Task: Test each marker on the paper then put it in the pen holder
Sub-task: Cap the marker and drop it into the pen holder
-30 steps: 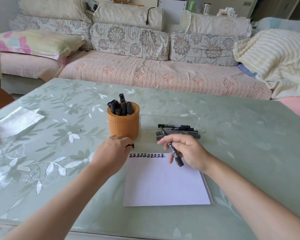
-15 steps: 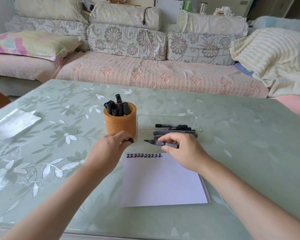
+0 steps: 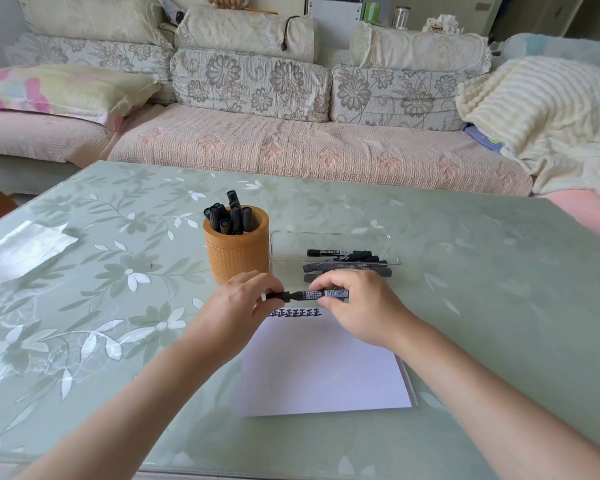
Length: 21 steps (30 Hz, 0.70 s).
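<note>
The tip of the black white-labelled marker (image 3: 326, 293) is hidden where it meets the small black cap (image 3: 276, 296) — whether the cap is fully seated cannot be determined. The left hand (image 3: 234, 308) pinches the cap and covers one corner of the white paper sheet (image 3: 323, 368). The right hand (image 3: 359, 306) grips the marker barrel, held level above the paper's far edge, near the orange woven pen holder (image 3: 236, 254), and hides part of the loose black markers (image 3: 347, 266). Half a second earlier the tip was bare, apart from the left hand — now cap and marker meet
</note>
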### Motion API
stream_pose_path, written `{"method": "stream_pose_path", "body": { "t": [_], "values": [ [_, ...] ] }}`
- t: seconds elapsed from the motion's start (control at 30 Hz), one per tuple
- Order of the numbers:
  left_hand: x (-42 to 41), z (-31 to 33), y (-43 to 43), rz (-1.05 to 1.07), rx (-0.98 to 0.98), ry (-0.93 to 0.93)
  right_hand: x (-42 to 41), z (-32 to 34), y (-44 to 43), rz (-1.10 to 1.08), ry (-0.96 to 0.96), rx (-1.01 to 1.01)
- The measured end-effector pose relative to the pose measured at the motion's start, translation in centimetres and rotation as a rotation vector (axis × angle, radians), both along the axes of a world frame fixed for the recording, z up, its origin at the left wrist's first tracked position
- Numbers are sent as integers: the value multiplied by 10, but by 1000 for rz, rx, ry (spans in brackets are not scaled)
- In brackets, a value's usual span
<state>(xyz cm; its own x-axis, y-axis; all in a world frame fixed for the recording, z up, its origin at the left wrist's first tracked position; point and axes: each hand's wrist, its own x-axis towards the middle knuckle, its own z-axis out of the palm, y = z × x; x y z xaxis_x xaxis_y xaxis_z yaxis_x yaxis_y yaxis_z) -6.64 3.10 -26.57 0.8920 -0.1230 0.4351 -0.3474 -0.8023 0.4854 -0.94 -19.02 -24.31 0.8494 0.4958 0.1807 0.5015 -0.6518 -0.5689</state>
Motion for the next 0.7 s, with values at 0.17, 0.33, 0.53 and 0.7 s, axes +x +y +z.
{"method": "stream_pose_path", "body": {
  "t": [0.17,0.33,0.53,0.7],
  "values": [
    [0,0,-3,-31,8,15,-2,0,4,28,47,53],
    [2,8,0,-20,23,33,0,2,10,49,12,69],
    [3,14,7,-69,24,47,-5,6,18,61,-15,18],
    [1,16,9,-76,-4,67,-7,12,22,96,-39,-144]
  ]
}}
